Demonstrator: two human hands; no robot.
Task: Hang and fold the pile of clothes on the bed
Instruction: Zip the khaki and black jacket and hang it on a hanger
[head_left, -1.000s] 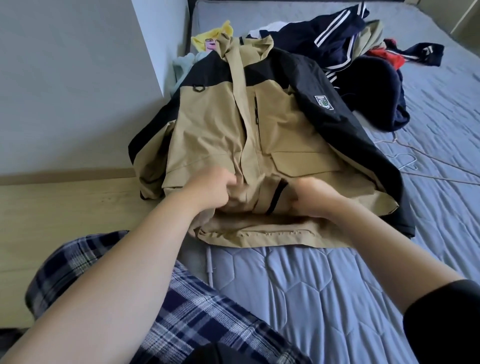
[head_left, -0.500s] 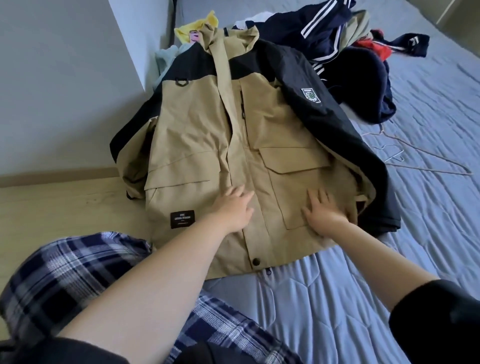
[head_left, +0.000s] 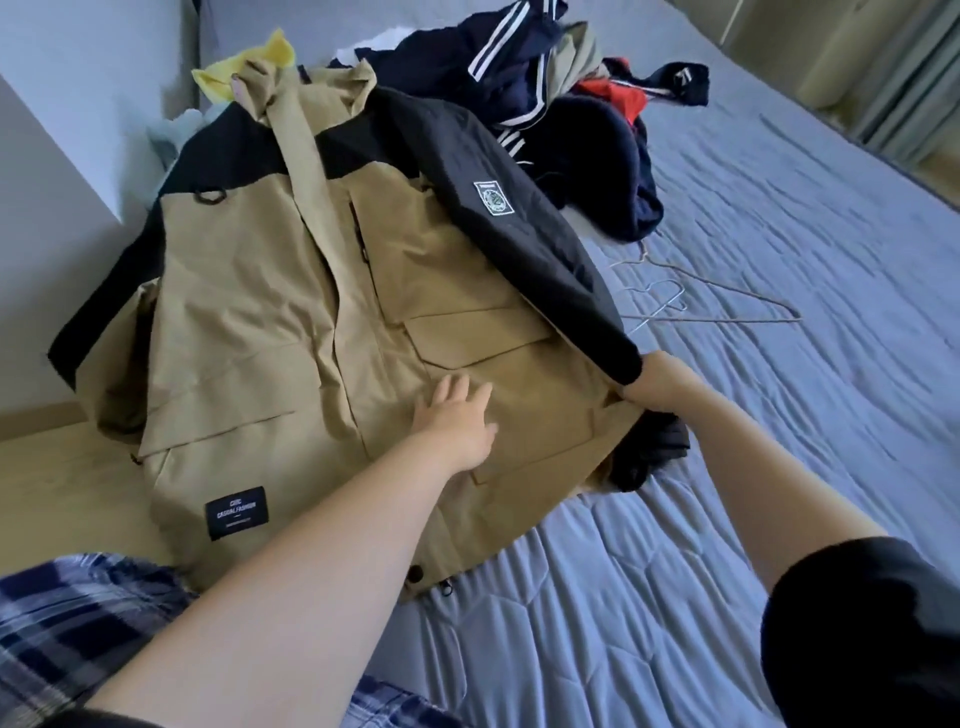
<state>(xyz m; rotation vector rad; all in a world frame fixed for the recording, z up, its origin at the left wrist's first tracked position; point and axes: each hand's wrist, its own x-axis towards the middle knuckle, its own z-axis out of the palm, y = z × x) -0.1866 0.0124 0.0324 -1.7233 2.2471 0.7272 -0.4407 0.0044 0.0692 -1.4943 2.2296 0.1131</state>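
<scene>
The tan and black hooded jacket (head_left: 291, 322) is laid front-up on the grey-blue quilted bed (head_left: 649, 597) and is judged to be at the smoothing step before folding. Its pocket is pressed by the left hand (head_left: 457, 415), fingers spread flat, while the black sleeve's cuff seems gripped by the right hand (head_left: 660, 379), whose fingers are hidden. Next the sleeve is probably to be folded across the chest, where the left hand is in the way; thin wire hangers (head_left: 691, 306) and a heap of dark clothes (head_left: 571, 114) are seen just beyond.
</scene>
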